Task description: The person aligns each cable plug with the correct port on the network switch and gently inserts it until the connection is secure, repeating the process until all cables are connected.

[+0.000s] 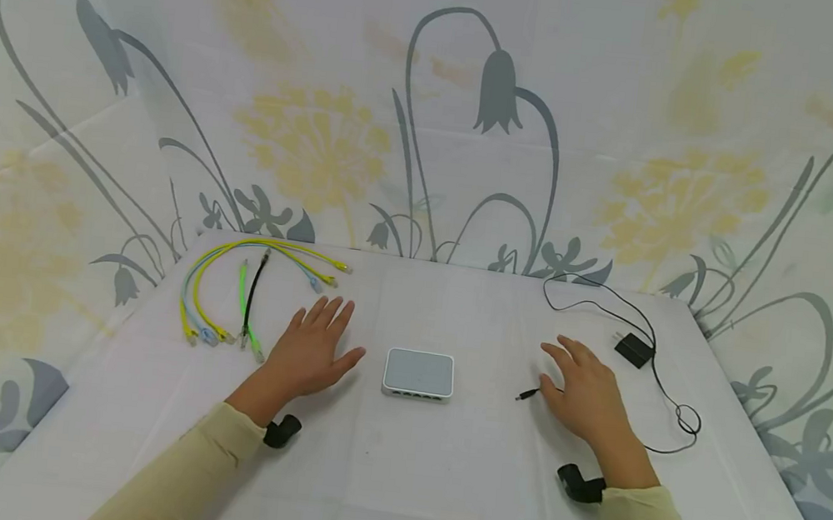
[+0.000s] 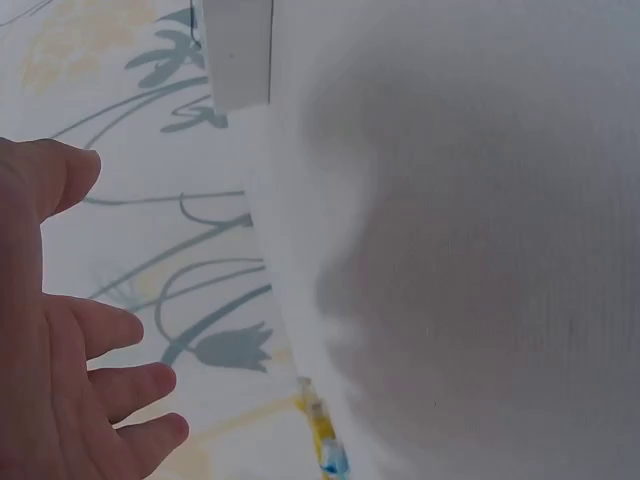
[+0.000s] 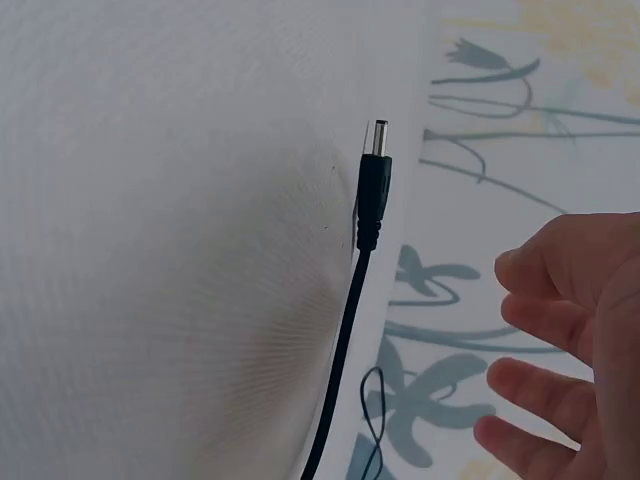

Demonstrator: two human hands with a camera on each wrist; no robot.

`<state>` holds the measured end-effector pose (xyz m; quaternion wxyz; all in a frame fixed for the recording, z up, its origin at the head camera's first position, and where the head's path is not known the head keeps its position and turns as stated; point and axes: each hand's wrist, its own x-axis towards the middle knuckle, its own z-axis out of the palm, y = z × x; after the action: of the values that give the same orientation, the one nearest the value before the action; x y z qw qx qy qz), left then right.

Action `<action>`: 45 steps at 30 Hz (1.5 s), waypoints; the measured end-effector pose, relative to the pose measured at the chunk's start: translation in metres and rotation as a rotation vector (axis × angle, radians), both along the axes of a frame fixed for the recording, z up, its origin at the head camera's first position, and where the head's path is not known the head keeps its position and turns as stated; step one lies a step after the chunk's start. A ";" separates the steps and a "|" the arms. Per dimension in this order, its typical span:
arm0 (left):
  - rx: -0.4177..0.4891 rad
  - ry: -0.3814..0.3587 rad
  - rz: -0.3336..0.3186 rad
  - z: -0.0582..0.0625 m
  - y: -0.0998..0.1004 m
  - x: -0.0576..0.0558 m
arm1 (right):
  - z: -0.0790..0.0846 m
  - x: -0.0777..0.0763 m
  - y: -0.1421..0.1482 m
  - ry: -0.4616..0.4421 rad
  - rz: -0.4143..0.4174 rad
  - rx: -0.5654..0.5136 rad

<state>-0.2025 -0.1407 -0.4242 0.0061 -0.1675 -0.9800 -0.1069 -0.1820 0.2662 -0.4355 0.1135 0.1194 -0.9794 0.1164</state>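
Note:
A white network switch (image 1: 418,373) with a grey top sits at the middle of the table, its row of ports facing the near side. To its left, my left hand (image 1: 309,354) hovers with spread fingers and holds nothing; its shadow falls below it in the left wrist view. My right hand (image 1: 584,393) is over the power cord with loosely bent fingers, also holding nothing. Just left of its thumb lies the cord's black barrel plug (image 1: 527,395), whose metal tip shows in the right wrist view. The black power adapter (image 1: 634,350) lies beyond the right hand, prongs pointing left.
Yellow network cables (image 1: 343,267) and a light blue one (image 1: 316,284) curve across the table's left side. A short green cable (image 1: 242,285) and a short black cable (image 1: 253,290) lie inside their arc. Flower-patterned cloth (image 1: 440,170) hangs behind the white table (image 1: 425,487).

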 end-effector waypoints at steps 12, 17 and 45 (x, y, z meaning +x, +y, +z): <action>0.052 -0.034 -0.067 -0.006 0.015 0.000 | -0.002 -0.001 -0.005 -0.050 0.017 -0.015; 0.083 -0.037 -0.090 -0.006 0.020 0.001 | -0.007 -0.002 -0.005 -0.094 0.025 -0.014; 0.180 -0.149 -0.137 -0.015 0.046 0.001 | -0.013 -0.004 -0.010 -0.210 0.070 -0.002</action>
<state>-0.2011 -0.0946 -0.4387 -0.0593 -0.2246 -0.9504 -0.2067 -0.1855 0.2563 -0.4481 0.0061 0.1404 -0.9811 0.1330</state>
